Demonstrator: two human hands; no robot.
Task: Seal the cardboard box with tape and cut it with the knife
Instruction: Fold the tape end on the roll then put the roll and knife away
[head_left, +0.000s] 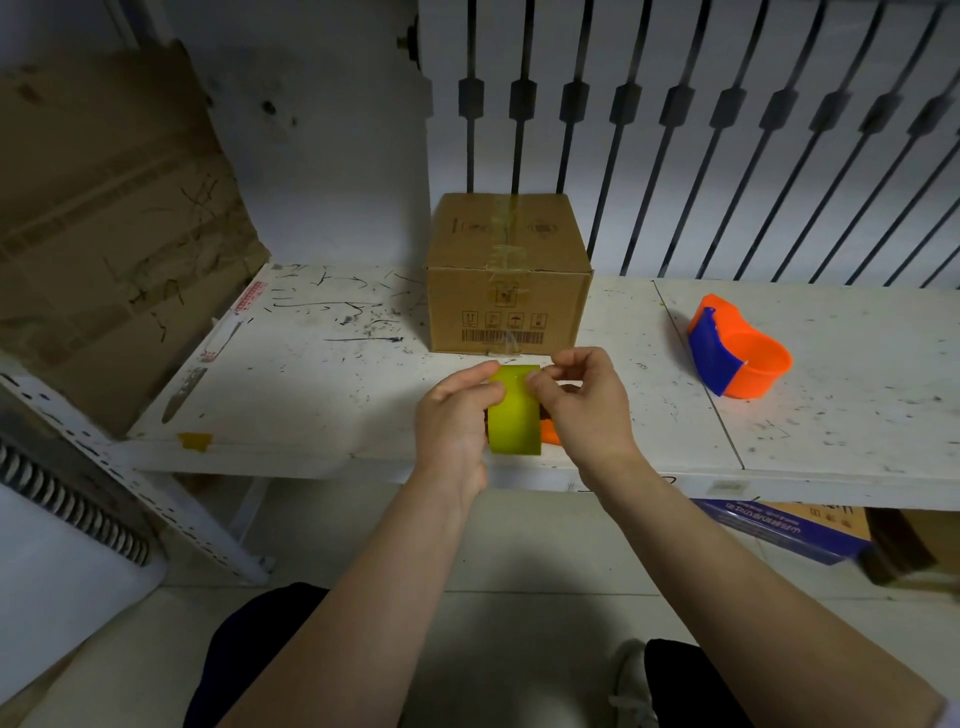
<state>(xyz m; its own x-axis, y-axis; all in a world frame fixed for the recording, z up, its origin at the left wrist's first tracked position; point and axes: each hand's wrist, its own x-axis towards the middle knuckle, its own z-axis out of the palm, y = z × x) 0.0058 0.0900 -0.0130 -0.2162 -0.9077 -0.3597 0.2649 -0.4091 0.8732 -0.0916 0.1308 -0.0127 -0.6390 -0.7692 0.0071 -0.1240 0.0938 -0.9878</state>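
Cardboard box (509, 275) behind yellow tape roll (514, 415), left hand (457, 415) and right hand (582, 400) grip closed on it, orange dispenser (740, 353) aside

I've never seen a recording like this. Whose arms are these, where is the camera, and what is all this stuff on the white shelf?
No machine here: these are a person's two bare arms, filmed by one wide-angle camera worn on the head, looking forward and down. That is why the arms seem to come out of the bottom of the picture.

The left hand grips a roll of yellow tape, standing on edge above the front of the scuffed white shelf. The fingertips of the right hand pinch at the top of the roll, probably at the loose tape end.

Just behind stands a closed cardboard box, with clear tape already along its top seam. To the right lies an orange and blue tape dispenser. Something small and orange shows under the right hand; I cannot tell what it is.
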